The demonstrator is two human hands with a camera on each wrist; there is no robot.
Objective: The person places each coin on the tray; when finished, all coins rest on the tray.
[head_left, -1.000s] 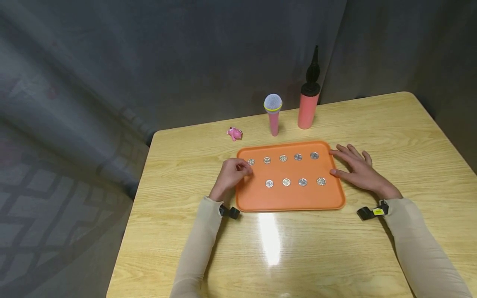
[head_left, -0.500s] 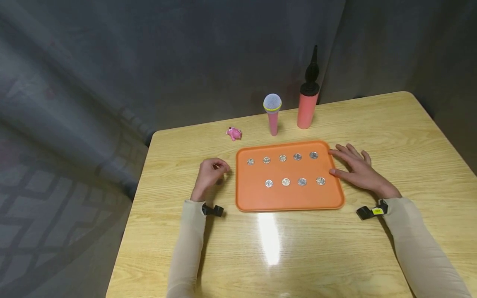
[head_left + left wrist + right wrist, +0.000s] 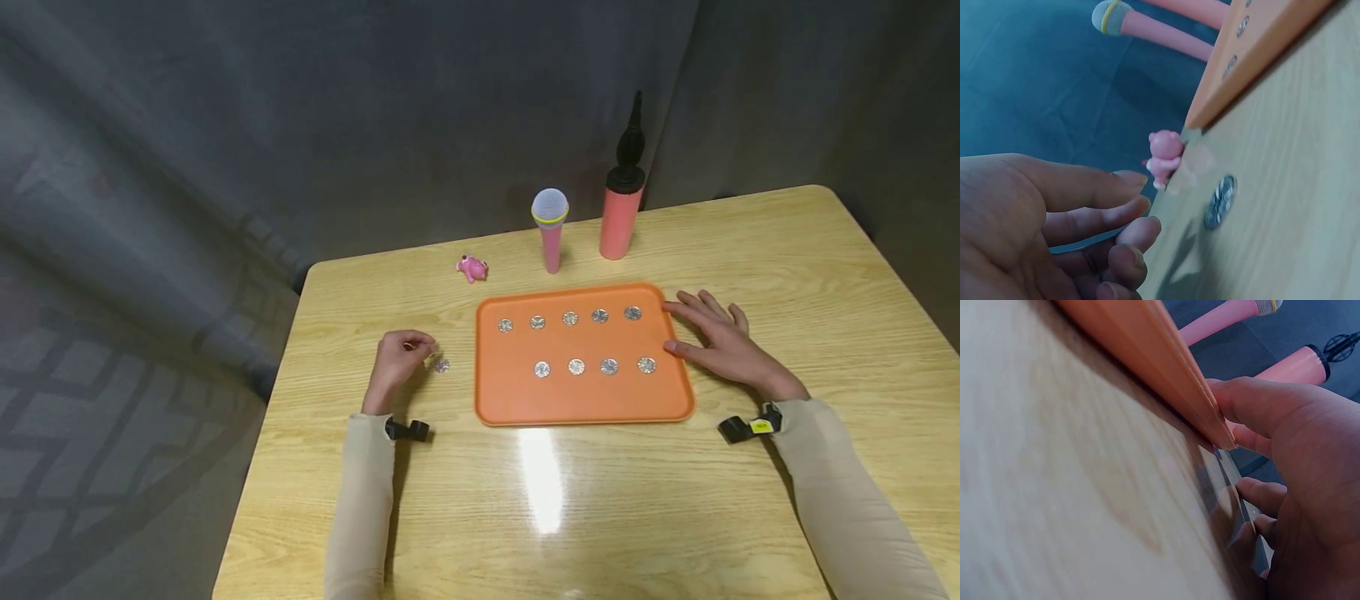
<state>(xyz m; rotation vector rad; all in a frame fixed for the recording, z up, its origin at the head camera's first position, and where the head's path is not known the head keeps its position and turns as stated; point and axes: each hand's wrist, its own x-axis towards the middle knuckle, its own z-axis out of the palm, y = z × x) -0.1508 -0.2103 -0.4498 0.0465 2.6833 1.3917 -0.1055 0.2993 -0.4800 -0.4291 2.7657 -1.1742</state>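
A silvery coin-like disc (image 3: 442,366) with a faceted look lies on the wooden table, left of the orange tray (image 3: 585,400). Just left of that disc is my left hand (image 3: 397,364). Its fingers are loosely bent, and in the left wrist view (image 3: 1085,219) nothing shows between thumb and fingertips. On the tray, similar discs form two rows, a back row (image 3: 570,318) and a shorter front row (image 3: 576,367). My right hand (image 3: 720,342) has its fingers spread, with the thumb and a finger touching the tray's right rim (image 3: 1197,394).
Behind the tray stand a pink toy microphone (image 3: 551,237) with a grey head and a pink hand pump (image 3: 621,221) with a black nozzle. A small pink toy figure (image 3: 472,268) sits near the table's back edge. Dark curtain (image 3: 450,125) hangs behind the table.
My left hand has moved left from the tray's left edge to the table. A disc now lies uncovered beside its fingertips. My right hand has stayed at the rim.
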